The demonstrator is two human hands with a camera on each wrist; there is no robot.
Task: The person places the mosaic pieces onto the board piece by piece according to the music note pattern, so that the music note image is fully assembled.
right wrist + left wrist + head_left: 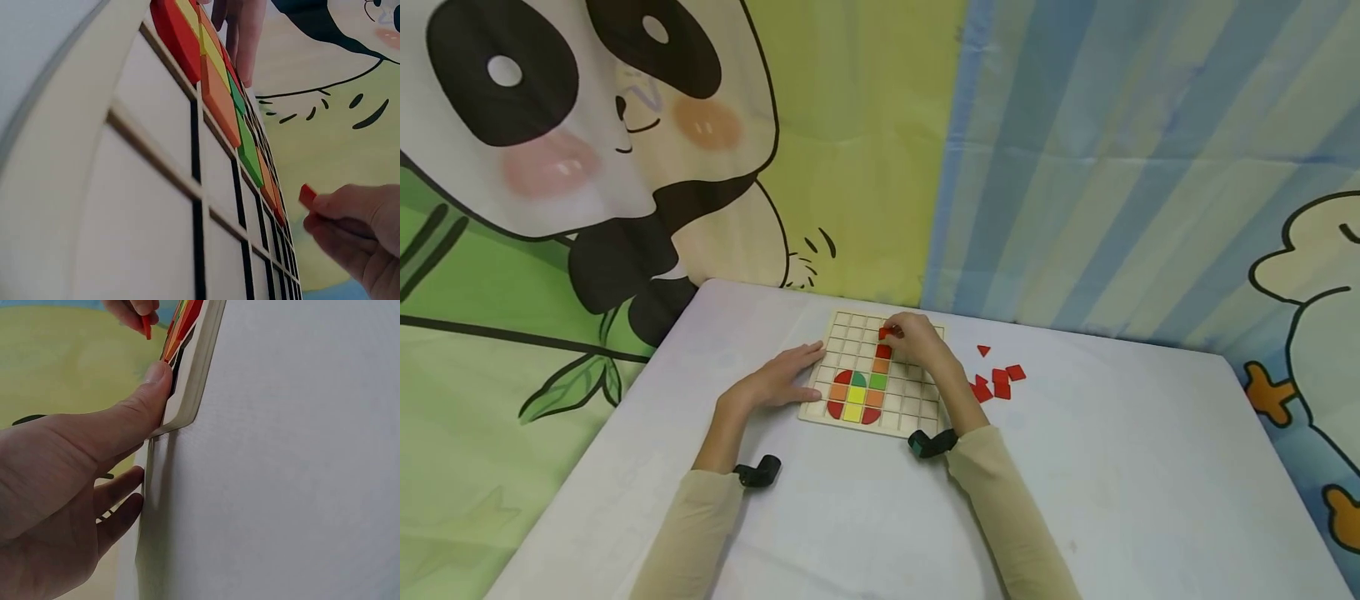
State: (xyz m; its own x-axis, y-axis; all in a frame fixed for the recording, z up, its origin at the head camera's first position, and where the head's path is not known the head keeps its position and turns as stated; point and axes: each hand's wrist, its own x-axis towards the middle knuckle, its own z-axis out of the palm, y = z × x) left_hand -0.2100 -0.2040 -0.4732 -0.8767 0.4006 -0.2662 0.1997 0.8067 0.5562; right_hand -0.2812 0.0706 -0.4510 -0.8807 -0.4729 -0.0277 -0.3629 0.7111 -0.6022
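A wooden grid board [912,407] lies on the white table, with flat coloured tiles set in its left and middle cells. Yellow tiles [853,403] stand among orange, green and rounded red ones, and a column of tiles runs up to a red square [883,352]. Over the column's far end, my right hand [919,340] pinches a small red tile [307,196] between thumb and fingers, raised off the board; its exact shape is unclear. My left hand [777,377] rests at the board's left edge, fingers extended, with the thumb [153,381] on the rim.
Several loose red pieces [1002,389] lie on the table right of the board, a red triangle [983,351] a little apart from them. A printed curtain [865,167] hangs behind the table's [1112,467] far edge. Each wrist wears a black camera [760,472].
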